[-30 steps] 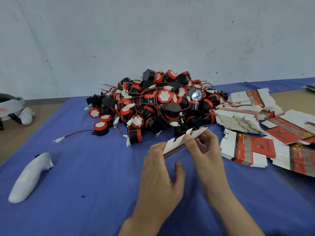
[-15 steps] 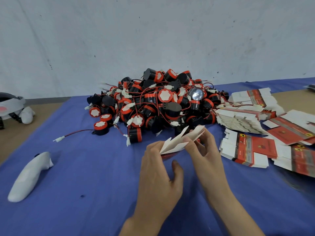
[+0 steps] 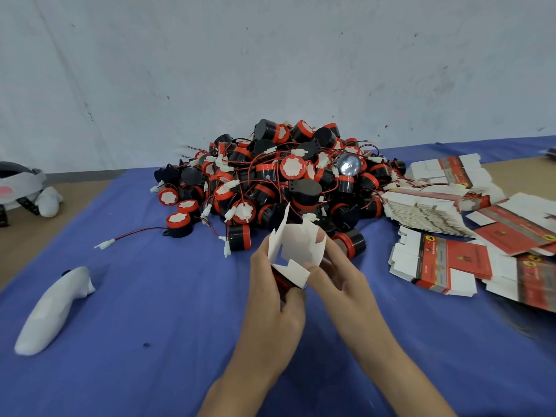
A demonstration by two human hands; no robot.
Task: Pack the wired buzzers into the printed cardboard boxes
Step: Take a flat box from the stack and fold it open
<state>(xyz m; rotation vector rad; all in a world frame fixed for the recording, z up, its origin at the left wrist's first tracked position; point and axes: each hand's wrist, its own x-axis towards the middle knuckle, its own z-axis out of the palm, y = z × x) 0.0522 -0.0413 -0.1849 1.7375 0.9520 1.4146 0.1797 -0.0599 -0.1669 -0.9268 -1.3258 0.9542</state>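
Over the near middle of the table [image 3: 39,236], which is spread with a blue cloth [image 3: 156,320], the person holds a small cardboard box [image 3: 296,246] opened up, its white flaps standing ragged toward the far edge. The left hand [image 3: 270,302] is curled round the box's red printed lower part, gripping it. The right hand [image 3: 340,279] pinches the box's right wall between thumb and fingers. Just beyond the box, toward the middle of the far edge, the wired buzzers [image 3: 285,182] lie in a tangled heap, black and red with white connectors. One stray buzzer [image 3: 179,225] sits at the heap's left foot, its lead trailing left. Flat printed boxes [image 3: 439,261] lie in stacks near the right edge. A white controller [image 3: 51,310] lies near the left edge, with a headset [image 3: 18,185] at the far left corner.
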